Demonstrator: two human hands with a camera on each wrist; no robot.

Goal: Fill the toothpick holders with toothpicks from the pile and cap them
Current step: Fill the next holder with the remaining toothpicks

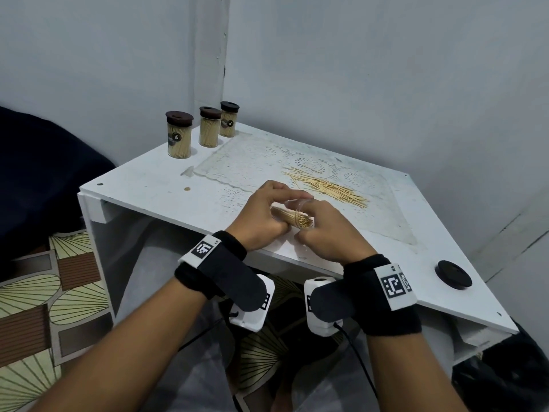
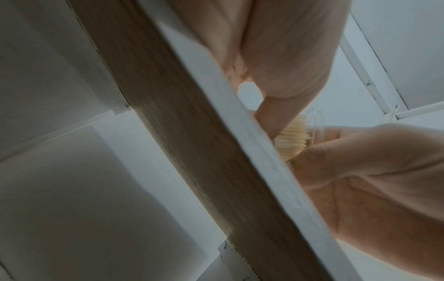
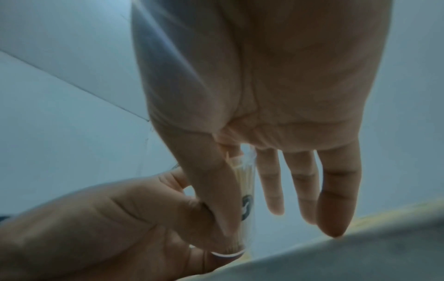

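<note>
Both my hands meet at centre frame over the table (image 1: 166, 203) edge; left hand (image 1: 261, 215) grips a clear holder (image 1: 292, 217) lying sideways, right hand (image 1: 323, 233) pinches its mouth, other fingers straight; I judge I'm loading the fourth holder; next, stand it up and fetch the cap (image 1: 453, 274) at lower right; pile (image 1: 326, 185) remains just above; three capped holders (image 1: 205, 130) stand upper left.

The head view looks steeply down from above both hands, while each wrist view peers upward from close beneath its own palm, and all three share the clear holder (image 1: 292, 217) held between the hands.
</note>
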